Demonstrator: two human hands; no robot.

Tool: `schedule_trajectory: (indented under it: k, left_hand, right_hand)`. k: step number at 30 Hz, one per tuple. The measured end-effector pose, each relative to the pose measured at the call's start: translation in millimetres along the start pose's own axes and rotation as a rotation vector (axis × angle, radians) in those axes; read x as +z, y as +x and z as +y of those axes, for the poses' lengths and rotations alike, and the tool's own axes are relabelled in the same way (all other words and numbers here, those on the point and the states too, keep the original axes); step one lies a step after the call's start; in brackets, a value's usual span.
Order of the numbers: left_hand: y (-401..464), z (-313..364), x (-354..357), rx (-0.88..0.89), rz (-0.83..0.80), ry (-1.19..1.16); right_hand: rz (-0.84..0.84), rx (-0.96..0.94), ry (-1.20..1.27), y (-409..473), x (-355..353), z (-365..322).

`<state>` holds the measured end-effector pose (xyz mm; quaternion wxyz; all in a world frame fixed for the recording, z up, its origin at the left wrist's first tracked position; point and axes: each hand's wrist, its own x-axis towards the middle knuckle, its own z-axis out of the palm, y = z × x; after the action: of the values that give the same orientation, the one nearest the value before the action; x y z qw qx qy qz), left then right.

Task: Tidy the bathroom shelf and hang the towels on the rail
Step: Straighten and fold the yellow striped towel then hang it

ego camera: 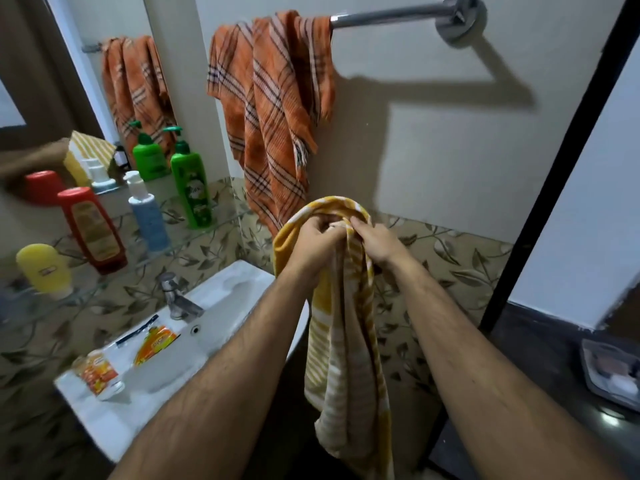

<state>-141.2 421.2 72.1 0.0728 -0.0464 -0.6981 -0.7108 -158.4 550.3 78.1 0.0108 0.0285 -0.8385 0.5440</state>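
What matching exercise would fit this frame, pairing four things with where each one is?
Things:
1. orange plaid towel
2. yellow striped towel
3. green pump bottle
4. orange sachet

Places:
A. on the rim of the white sink
B. standing on the glass shelf
C. draped over the metal rail
D. gripped by the left hand and right hand

Pairs: 1-C, 2-D, 3-B, 4-A
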Motion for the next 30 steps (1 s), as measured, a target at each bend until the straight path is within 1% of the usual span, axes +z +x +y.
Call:
schedule_trajectory:
  k: [2,4,7,9,10,12,16,18,19,23,26,28,30]
  left_hand:
    - [-2,-6,-5,-0.021,0.009,-0.047]
    - [-4,-14,-11,-0.061,-0.005,-0.065]
    - [-9,-30,-20,-0.088,-0.002,-0.068]
    - [-12,-44,-26,-0.092,-0.006,-0.08]
    - [-15,-52,-29,-0.1,0.0,-0.091]
    - [-19,-65,-36,-0.123,0.028,-0.1]
    - [-19,-87,-55,-0.142,0.03,-0.114]
    - [-20,-92,-64,-0.177,0.037,-0.121]
    - [-21,-94,-69,-0.196,0.031,-0.13]
    - [-30,-101,-91,-0.209,-0.003,-0.175]
    - [-41,-108,-112,-0.246,0.0,-0.126]
    - [-50,-113,-125,-0.28,-0.029,-0.085]
    - [-58,-118,-136,-0.311,-0.012,-0.042]
  right_hand:
    - [0.008,-0.054,-0.003,3,6,9]
    - [0.055,-0.092,-0.072,8,15,20]
    - [0.278,-0.165,-0.174,2,26,31]
    - [0.384,-0.262,-0.113,-10,35,37]
    - [0.38,-0.283,-0.048,-14,42,43]
    - [0.267,-0.259,0.055,-21,59,56]
    - [-0.125,-0.15,0.286,-20,83,73]
    - [-0.325,-0.102,0.347,-12,89,79]
    - [-0.394,-0.094,0.346,-9,92,80]
    - [-0.501,-0.112,0.329,-1,118,80]
    - [-0.604,-0.139,0.307,7,133,82]
    - [-0.63,-0.117,0.28,15,141,89]
    - [-0.637,-0.096,0.22,27,149,95]
